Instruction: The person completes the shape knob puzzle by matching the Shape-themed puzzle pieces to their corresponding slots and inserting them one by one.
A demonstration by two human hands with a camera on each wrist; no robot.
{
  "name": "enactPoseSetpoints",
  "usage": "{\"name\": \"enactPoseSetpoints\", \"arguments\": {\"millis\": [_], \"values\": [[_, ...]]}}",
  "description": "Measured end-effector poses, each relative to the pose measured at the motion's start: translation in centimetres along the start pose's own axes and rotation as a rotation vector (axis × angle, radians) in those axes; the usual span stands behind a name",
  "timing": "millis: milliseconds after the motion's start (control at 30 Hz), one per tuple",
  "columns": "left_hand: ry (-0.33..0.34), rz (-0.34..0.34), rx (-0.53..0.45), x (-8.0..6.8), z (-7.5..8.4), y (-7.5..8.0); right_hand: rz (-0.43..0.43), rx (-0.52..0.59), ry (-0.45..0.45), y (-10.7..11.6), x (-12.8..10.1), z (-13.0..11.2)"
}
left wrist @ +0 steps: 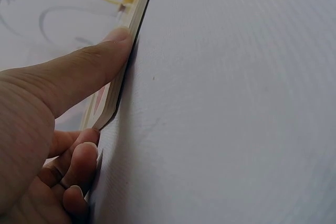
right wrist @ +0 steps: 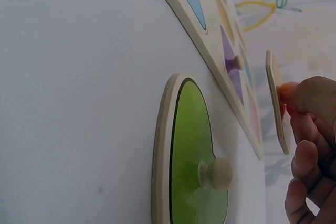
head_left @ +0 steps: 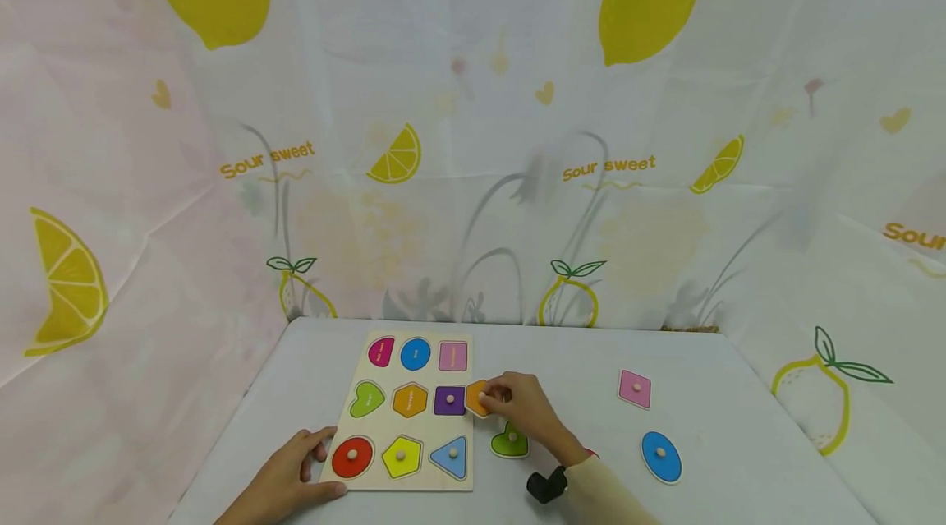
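Observation:
A wooden shape puzzle board lies on the white table. My left hand holds its near left corner, thumb pressed against the board's edge. Red circle, yellow pentagon, blue triangle and purple square sit in the board. My right hand pinches the knob of an orange piece, lifted just off the board's right edge; the orange piece shows edge-on in the right wrist view. A green heart piece lies loose under that hand.
A pink diamond piece and a blue oval piece lie loose on the right of the table. A lemon-print curtain hangs behind and beside the table. A black wrist mount sits on my right arm.

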State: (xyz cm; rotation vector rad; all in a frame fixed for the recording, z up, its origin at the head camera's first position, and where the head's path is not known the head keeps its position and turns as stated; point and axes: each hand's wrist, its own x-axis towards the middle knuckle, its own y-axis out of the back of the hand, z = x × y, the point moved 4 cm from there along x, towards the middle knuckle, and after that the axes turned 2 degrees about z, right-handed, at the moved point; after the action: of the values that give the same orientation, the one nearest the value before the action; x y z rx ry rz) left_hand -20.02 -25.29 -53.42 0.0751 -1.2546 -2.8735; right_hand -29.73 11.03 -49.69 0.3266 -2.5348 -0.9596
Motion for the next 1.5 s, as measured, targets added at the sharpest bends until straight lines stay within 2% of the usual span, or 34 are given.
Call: {"name": "enactPoseSetpoints", "arguments": {"millis": [200,467,833,1133,1500], "values": [[-0.042,-0.005,0.014,-0.2,0.1,0.1,0.001,-0.006,0.018,-0.9,0.7,-0.8],[-0.031,-0.011,0.008,-0.2,0.2,0.2,0.007,-0.028,0.052,-1.9,2.0,-1.5],[-0.037,-0.012,0.009,0.0,0.1,0.1,-0.027,-0.014,0.064,-3.7,3.2,-2.9],[-0.009,-0.011,0.005,0.0,0.0,0.0,-0.065,-0.023,0.050,-5.4,3.9,-3.9],[-0.049,-0.014,0.006,-0.1,-0.1,0.1,-0.075,-0.072,0.086,-6.6,4.7,-5.0]]}}
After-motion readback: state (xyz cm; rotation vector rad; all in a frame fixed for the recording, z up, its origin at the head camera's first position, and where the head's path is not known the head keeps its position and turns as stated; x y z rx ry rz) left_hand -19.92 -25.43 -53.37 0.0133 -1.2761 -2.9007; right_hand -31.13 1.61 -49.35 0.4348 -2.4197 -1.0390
